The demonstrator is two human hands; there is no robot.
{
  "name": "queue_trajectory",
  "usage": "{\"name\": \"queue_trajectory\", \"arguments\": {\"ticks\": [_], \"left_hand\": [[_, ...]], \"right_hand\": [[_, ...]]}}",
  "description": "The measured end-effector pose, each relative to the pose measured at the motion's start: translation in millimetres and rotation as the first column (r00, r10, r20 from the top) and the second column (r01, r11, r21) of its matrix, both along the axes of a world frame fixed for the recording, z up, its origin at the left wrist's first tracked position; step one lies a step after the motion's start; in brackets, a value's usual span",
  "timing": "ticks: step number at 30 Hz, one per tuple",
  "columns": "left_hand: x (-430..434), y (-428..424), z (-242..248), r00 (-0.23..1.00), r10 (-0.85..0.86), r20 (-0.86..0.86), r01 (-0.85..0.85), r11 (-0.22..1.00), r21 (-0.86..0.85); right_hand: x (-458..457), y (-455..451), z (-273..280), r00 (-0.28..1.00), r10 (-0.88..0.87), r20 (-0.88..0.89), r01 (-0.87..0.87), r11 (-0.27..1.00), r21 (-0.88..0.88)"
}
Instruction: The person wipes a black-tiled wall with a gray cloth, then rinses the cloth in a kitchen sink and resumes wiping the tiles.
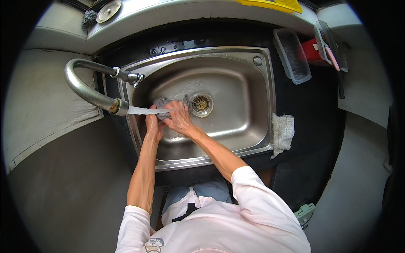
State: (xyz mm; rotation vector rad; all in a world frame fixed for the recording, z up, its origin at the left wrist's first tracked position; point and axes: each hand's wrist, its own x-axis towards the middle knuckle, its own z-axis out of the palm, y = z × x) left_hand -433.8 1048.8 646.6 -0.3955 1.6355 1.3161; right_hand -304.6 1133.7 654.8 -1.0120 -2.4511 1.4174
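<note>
A wet grey cloth [162,102] lies bunched on the floor of the stainless steel sink [229,95], left of the drain strainer [201,103]. My left hand [152,123] grips the cloth's left side. Spread over its top and right part, my right hand [177,118] presses down on it with bent fingers. Water [144,110] streams from the curved metal faucet [91,91] onto the cloth and my right hand. Parts of the cloth are hidden under my fingers.
A worn whitish cloth [283,132] drapes by the sink's right rim. Right of the sink on the black counter [311,126] stand a clear plastic container [291,57] and a red container [313,52] holding utensils. A metal lid [108,11] and scouring pad [89,19] sit on the ledge.
</note>
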Motion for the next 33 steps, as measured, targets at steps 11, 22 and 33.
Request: {"name": "queue_trajectory", "arguments": {"ticks": [11, 22, 33], "left_hand": [[-7, 85, 20, 0.714, -0.382, -0.587, 0.429, 0.901, -0.064], [13, 108, 31, 0.712, -0.467, -0.524, 0.536, 0.844, -0.023], [-11, 20, 94, 0.886, -0.193, -0.422, 0.222, 0.975, 0.02]], "right_hand": [[-2, 126, -19, 0.914, -0.352, -0.203, 0.305, 0.924, -0.229], [56, 173, 30, 0.986, -0.073, 0.15, 0.085, 0.994, -0.072], [23, 113, 71, 0.997, 0.072, 0.019, -0.062, 0.942, -0.329]]}}
